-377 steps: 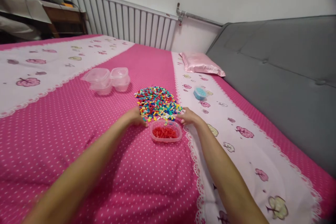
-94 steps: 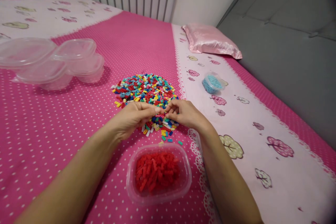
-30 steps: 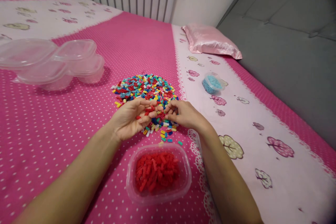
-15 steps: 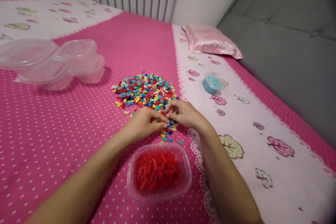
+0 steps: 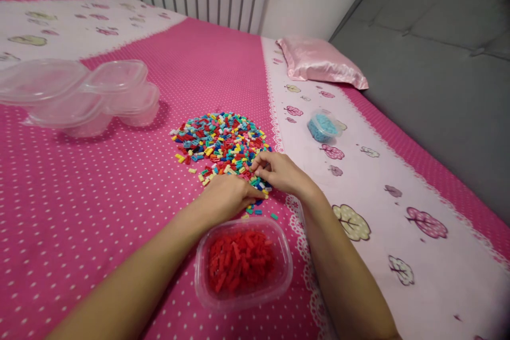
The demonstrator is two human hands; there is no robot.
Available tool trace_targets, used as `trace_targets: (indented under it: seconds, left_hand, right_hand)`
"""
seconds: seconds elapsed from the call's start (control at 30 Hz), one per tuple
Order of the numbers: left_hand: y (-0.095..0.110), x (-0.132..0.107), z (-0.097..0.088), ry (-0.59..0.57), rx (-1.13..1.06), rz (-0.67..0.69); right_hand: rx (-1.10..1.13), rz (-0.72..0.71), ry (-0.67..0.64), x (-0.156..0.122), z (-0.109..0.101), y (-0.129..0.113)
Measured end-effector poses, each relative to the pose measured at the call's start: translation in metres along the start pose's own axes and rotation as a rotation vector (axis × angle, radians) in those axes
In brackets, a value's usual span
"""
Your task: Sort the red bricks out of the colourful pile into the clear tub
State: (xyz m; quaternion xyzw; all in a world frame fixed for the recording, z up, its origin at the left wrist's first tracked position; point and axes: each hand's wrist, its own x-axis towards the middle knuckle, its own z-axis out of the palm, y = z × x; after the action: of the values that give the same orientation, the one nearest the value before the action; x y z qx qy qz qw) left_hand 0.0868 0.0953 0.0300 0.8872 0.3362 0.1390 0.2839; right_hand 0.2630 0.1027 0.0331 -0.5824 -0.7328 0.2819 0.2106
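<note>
My left hand [image 5: 229, 194] is low over the near end of a pile of small coloured building bricks [image 5: 223, 135]. Its back faces me, one finger reaches toward a yellow brick, and the other fingers are curled underneath, hidden. Just to the right, my right hand [image 5: 279, 171] rests at the pile's edge with thumb and fingers drawn together; whatever lies between them does not show. Closer to me stands a clear plastic tub [image 5: 283, 271] without a lid, holding a heap of red bricks [image 5: 241, 260].
A small clear tub of light-blue bricks [image 5: 322, 127] sits to the right on the white strip. Stacked clear containers [image 5: 115, 79] stand at the left. A pink pillow [image 5: 319, 61] lies at the back, beside a grey padded headboard [image 5: 430, 79]. A few stray bricks lie near the red tub.
My left hand has come a little nearer to me and turned its back up, its fingertips shifting right and down. My right hand has barely moved.
</note>
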Motion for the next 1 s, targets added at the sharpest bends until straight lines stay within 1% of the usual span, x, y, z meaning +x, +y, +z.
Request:
trace_targets:
  seconds: [0.3, 0.4, 0.43, 0.5, 0.57, 0.7, 0.8, 0.9, 1.0]
  left_hand:
    - [-0.001, 0.003, 0.001, -0.072, 0.184, -0.04]
    - [-0.002, 0.002, 0.001, -0.054, 0.138, -0.048]
    - [-0.002, 0.001, 0.0, -0.046, 0.076, -0.05]
    - [-0.003, 0.0, -0.003, -0.02, -0.133, -0.067]
    - [-0.003, -0.001, -0.009, 0.034, -0.433, -0.107]
    - [-0.003, -0.003, -0.029, 0.225, -1.086, -0.221]
    - [-0.006, -0.005, -0.046, 0.295, -1.498, -0.311]
    - [-0.009, -0.008, -0.059, 0.398, -1.725, -0.368]
    - [-0.012, -0.009, -0.065, 0.481, -1.817, -0.376]
  right_hand:
    - [-0.005, 0.005, -0.002, 0.0, 0.0, -0.003]
    - [-0.004, -0.001, 0.0, -0.001, -0.001, -0.003]
    - [-0.002, -0.005, 0.0, -0.001, -0.001, -0.003]
    - [0.003, -0.008, -0.005, -0.001, -0.001, -0.002]
    - [0.012, -0.004, -0.015, -0.001, -0.001, -0.001]
    - [0.037, 0.008, -0.021, -0.001, 0.0, 0.0]
    - [0.043, 0.014, -0.017, -0.001, 0.002, 0.001]
    - [0.04, 0.009, -0.015, -0.001, 0.003, 0.003]
    - [0.04, 0.009, -0.014, -0.001, 0.003, 0.003]
